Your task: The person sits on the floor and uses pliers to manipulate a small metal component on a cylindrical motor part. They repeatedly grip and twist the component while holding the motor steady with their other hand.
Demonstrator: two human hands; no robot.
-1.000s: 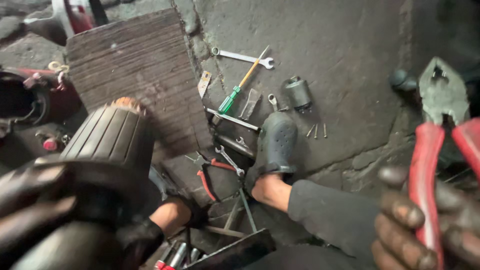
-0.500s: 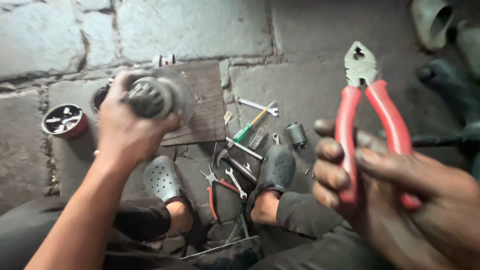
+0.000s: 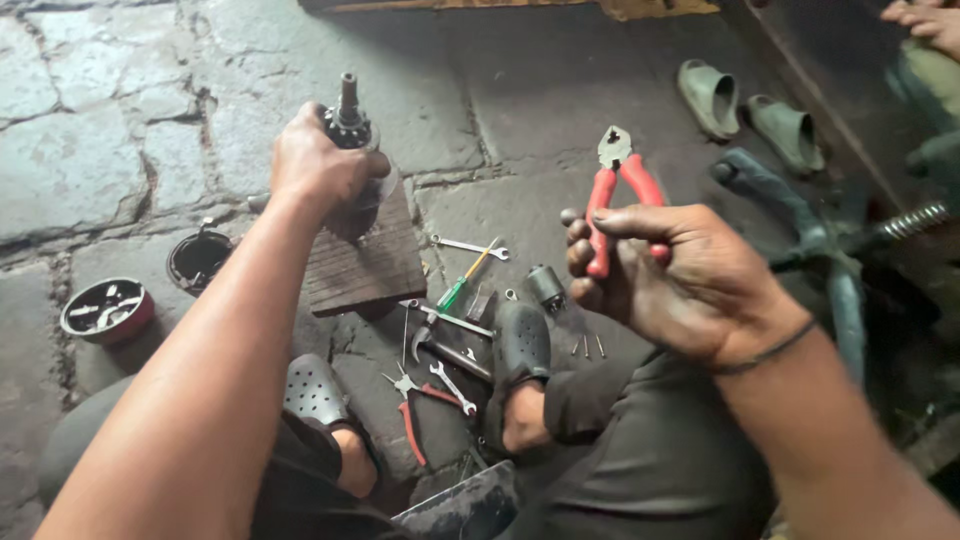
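The stone floor, cracked and grey, fills the view, and the wooden block near its middle serves as the mark for everything else. Left and above the block the floor lies open, with wide bare slabs up to the top edge; right of the block the room narrows, shut in by a dark frame with a spring at the right edge and a pair of green sandals further up. The person's legs and dark clogs close off the space below the block. On the block's top edge stands the motor part, a dark metal piece with a shaft pointing up, and the left hand is clamped around its body. Well to the right of the block, raised off the floor, the right hand is closed on the red-handled pliers, whose nose points up; whether the nose is open I cannot tell. Left of the block sit two round metal caps. Just right and below it lie small tools: a wrench, a green-handled screwdriver, small red pliers and a few nails.
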